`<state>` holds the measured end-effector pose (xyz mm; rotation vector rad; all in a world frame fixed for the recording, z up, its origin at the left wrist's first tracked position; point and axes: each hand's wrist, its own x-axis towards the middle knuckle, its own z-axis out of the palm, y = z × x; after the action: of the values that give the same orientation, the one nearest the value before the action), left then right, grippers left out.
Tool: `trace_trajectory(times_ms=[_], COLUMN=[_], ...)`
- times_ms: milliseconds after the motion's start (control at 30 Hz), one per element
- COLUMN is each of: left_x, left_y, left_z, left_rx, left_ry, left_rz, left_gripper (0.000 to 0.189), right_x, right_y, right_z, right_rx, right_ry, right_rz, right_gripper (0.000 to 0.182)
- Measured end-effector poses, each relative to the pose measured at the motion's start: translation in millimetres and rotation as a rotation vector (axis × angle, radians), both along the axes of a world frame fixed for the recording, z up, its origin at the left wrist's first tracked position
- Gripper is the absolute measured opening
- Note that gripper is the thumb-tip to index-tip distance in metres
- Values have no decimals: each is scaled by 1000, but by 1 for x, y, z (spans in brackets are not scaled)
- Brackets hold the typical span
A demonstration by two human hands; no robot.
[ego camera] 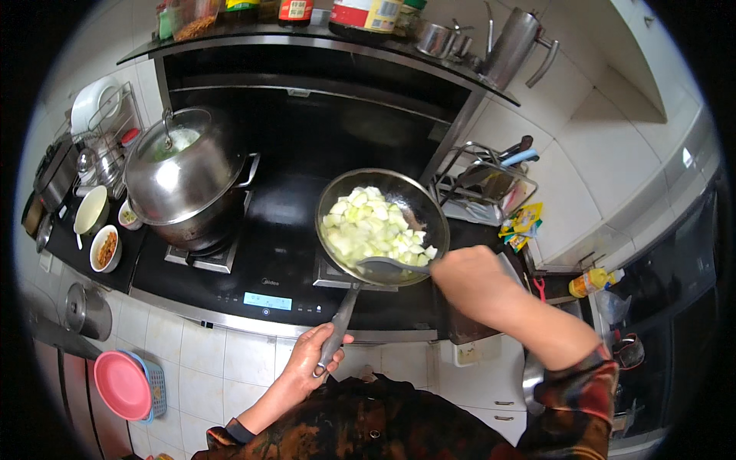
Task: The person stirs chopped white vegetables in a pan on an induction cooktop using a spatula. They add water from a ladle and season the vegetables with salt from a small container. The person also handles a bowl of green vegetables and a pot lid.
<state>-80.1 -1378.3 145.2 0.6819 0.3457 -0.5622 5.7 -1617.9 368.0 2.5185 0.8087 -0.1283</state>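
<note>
My left hand (pixel 313 356) is closed around the grey handle of a frying pan (pixel 440 215) over the right burner of the black cooktop. Pale green chopped vegetable pieces (pixel 368 221) fill much of the pan, mostly at its left and middle. My right hand (pixel 468 279) grips a grey spatula or spoon (pixel 385 264), whose head lies at the pan's near edge against the pieces. The far end of its handle is hidden in my fist.
A large lidded steel wok (pixel 184 172) stands on the left burner. Bowls of food, one with brown bits (pixel 106 248), sit left of it. Right of the pan are a knife rack (pixel 471 213) and seasoning packets (pixel 522 224). A shelf (pixel 310 41) with jars runs above.
</note>
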Motion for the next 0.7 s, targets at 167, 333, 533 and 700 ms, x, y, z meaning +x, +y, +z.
trace_trajectory(times_ms=[167, 333, 533, 700], left_x=[0, 0, 3, 5], left_y=[3, 3, 2, 4], left_z=[4, -3, -3, -2], left_rx=[23, -11, 12, 38], left_ry=[-3, 18, -27, -61], left_rz=[-25, -30, -13, -46], left_gripper=[25, 27, 25, 28], right_x=[28, 48, 38, 3], right_y=[-22, -41, -53, -68], right_z=[-17, -3, -80, -45], right_rx=[-12, 39, 118, 165], right_ry=[-93, -219, -245, -260], right_rz=[-142, -240, -31, -27], right_gripper=[13, 16, 21, 21])
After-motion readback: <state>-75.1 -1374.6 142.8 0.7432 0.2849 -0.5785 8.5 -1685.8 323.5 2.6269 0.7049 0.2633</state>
